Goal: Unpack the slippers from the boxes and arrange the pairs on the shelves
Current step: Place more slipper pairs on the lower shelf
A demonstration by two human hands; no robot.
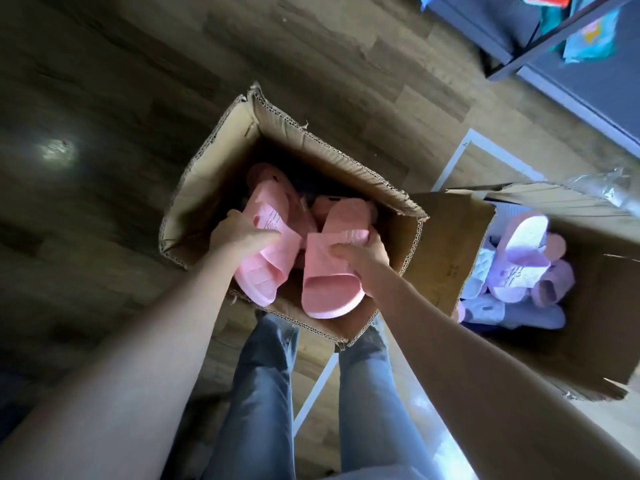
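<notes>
Currently, on the head view, I see both bare forearms reaching forward and down from the lower corners, converging over an open cardboard box (207, 188) on the wooden floor (104, 116). My left hand (242, 237) is curled round the strap of one pink slipper (266, 275), fingers over the top, holding it tilted with its heel towards me. My right hand (360, 258) grips the second pink slipper (329, 292) at its strap, thumb on top and fingers wrapped behind. The two slippers sit side by side, nearly touching, above the near edge of the box. More pink slippers (263, 178) lie deeper inside. To the right, just beside it, a second box (588, 341) holds lilac and white slippers (519, 258). A dark shelf unit (554, 39) shows at the upper right, well apart.
</notes>
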